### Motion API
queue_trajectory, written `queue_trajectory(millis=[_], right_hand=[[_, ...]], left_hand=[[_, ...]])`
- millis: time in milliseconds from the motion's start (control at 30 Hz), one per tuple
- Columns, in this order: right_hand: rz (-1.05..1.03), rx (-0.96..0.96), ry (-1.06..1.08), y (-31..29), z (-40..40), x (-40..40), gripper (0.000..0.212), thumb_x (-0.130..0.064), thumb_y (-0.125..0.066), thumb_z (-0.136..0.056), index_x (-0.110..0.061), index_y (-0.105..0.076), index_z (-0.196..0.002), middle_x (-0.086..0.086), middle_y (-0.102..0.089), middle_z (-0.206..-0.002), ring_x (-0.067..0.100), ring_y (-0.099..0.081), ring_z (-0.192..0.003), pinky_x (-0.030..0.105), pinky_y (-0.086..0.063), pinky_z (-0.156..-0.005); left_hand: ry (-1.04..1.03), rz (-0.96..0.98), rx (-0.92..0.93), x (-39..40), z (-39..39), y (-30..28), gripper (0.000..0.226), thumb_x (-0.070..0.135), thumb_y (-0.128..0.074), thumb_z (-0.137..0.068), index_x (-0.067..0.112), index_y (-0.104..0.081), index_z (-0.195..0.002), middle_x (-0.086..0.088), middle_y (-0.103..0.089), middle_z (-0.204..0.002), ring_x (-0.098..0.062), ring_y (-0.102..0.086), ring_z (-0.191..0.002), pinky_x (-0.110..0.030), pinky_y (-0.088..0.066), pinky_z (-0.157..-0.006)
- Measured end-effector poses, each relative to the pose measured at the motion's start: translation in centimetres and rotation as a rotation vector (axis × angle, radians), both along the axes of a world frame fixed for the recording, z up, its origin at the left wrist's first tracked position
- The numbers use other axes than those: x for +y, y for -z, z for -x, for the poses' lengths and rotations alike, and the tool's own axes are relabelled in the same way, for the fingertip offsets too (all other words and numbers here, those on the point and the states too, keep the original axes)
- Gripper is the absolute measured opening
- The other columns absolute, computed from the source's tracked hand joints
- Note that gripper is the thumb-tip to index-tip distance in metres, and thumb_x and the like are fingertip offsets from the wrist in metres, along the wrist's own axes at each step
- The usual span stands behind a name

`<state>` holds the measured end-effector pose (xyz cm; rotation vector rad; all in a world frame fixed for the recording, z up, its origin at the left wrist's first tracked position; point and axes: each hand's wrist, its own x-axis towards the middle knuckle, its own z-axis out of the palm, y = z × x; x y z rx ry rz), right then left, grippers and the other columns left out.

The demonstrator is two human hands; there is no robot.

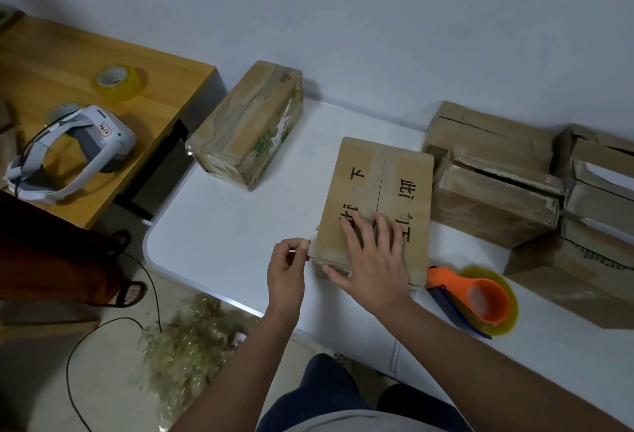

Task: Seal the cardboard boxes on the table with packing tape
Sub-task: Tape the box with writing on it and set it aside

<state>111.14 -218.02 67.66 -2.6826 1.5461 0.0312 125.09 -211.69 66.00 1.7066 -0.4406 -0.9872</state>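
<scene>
White table (219, 246) against pale wall. Centre: cardboard box (377, 201), flaps closed, black characters on top. Right hand (372, 256) flat on box top, fingers spread, pressing. Left hand (286, 268) at 9 o'clock of box's near corner, pinching tape end (308, 257). Orange tape dispenser (480, 299) at 4 o'clock, beside box. Unsealed boxes (494, 191) stacked at 3 o'clock; taped box (248, 124) at 10 o'clock.

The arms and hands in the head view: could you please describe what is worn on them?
Nothing shows on either. The left hand and right hand are bare, without gloves, rings or a watch, and both forearms are uncovered as far as the frame shows; no sleeve reaches them. The fingers carry no markings.
</scene>
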Motion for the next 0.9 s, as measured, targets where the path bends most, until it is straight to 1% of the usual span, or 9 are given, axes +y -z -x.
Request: queue_trajectory(millis=[233,333,433,567,633,667,733,800,900], right_hand=[[-0.014,0.025,-0.019,0.0,-0.1,-0.2,0.087,-0.074,-0.029,-0.083,-0.014,-0.042,-0.145,0.014,-0.043,-0.145,0.045,-0.036,-0.133,0.066,-0.025,-0.108],[-0.015,0.026,-0.018,-0.1,-0.1,-0.1,0.087,-0.073,-0.030,-0.083,-0.013,-0.044,-0.144,0.014,-0.044,-0.144,0.045,-0.037,-0.132,0.065,-0.026,-0.108],[-0.017,0.036,-0.016,-0.3,0.0,-0.1,0.087,-0.073,-0.032,-0.083,-0.014,-0.044,-0.144,0.014,-0.044,-0.144,0.044,-0.036,-0.132,0.065,-0.027,-0.108],[-0.035,0.034,-0.021,-0.3,0.0,-0.2,0.087,-0.074,-0.032,-0.083,-0.014,-0.042,-0.145,0.014,-0.043,-0.143,0.044,-0.036,-0.132,0.065,-0.027,-0.107],[-0.044,0.041,-0.022,-0.2,-0.1,-0.2,0.087,-0.073,-0.033,-0.083,-0.014,-0.042,-0.145,0.014,-0.043,-0.144,0.044,-0.036,-0.132,0.065,-0.027,-0.107],[-0.050,0.044,-0.019,-0.2,-0.1,-0.2,0.087,-0.073,-0.033,-0.082,-0.014,-0.041,-0.145,0.014,-0.043,-0.144,0.045,-0.036,-0.132,0.065,-0.027,-0.107],[-0.064,0.052,-0.014,-0.2,-0.1,-0.2,0.089,-0.073,-0.031,-0.080,-0.014,-0.040,-0.146,0.014,-0.042,-0.145,0.045,-0.035,-0.133,0.065,-0.026,-0.107],[-0.069,0.057,-0.015,-0.2,-0.1,-0.1,0.090,-0.073,-0.029,-0.080,-0.014,-0.039,-0.147,0.014,-0.042,-0.146,0.045,-0.034,-0.134,0.065,-0.026,-0.108],[-0.057,0.069,-0.026,-0.2,-0.2,-0.2,0.088,-0.072,-0.030,-0.083,-0.014,-0.038,-0.148,0.014,-0.042,-0.145,0.045,-0.035,-0.134,0.065,-0.025,-0.108]], left_hand=[[0.156,-0.050,0.018,-0.6,0.2,0.3,0.011,0.034,-0.048,-0.104,0.026,-0.056,-0.105,0.004,-0.048,-0.121,-0.009,-0.053,-0.111,-0.019,-0.043,-0.083],[0.122,-0.147,0.073,-1.8,-0.1,0.7,0.010,0.030,-0.051,-0.102,0.026,-0.050,-0.111,0.004,-0.043,-0.125,-0.008,-0.053,-0.107,-0.021,-0.043,-0.078],[0.122,-0.227,-0.003,-2.9,-0.7,0.8,0.011,0.021,-0.054,-0.100,0.017,-0.057,-0.110,0.003,-0.055,-0.118,-0.013,-0.057,-0.101,-0.020,-0.045,-0.074],[0.107,-0.201,-0.019,-1.6,-1.9,-1.3,0.020,0.025,-0.056,-0.096,0.018,-0.074,-0.093,0.006,-0.075,-0.093,-0.018,-0.068,-0.099,-0.031,-0.054,-0.089],[0.171,-0.124,-0.030,-0.9,-1.5,-2.7,0.023,0.026,-0.055,-0.099,0.021,-0.078,-0.100,0.006,-0.076,-0.100,-0.013,-0.069,-0.097,-0.025,-0.054,-0.092],[0.255,-0.113,-0.113,-0.6,-0.8,-3.2,0.025,0.025,-0.053,-0.101,0.022,-0.075,-0.113,0.006,-0.074,-0.110,-0.008,-0.066,-0.096,-0.015,-0.051,-0.089],[0.447,-0.143,-0.380,0.3,0.5,-3.5,0.037,0.019,-0.046,-0.105,0.019,-0.054,-0.142,0.000,-0.067,-0.122,0.000,-0.057,-0.089,0.000,-0.042,-0.075],[0.567,-0.113,-0.508,0.8,0.4,-3.4,0.047,0.016,-0.041,-0.106,0.018,-0.035,-0.152,-0.002,-0.064,-0.124,-0.004,-0.057,-0.091,0.001,-0.039,-0.071],[0.685,-0.069,-0.619,0.8,-1.4,-3.5,0.051,0.016,-0.042,-0.106,0.018,-0.029,-0.155,0.000,-0.063,-0.125,-0.016,-0.062,-0.104,-0.003,-0.039,-0.077]])
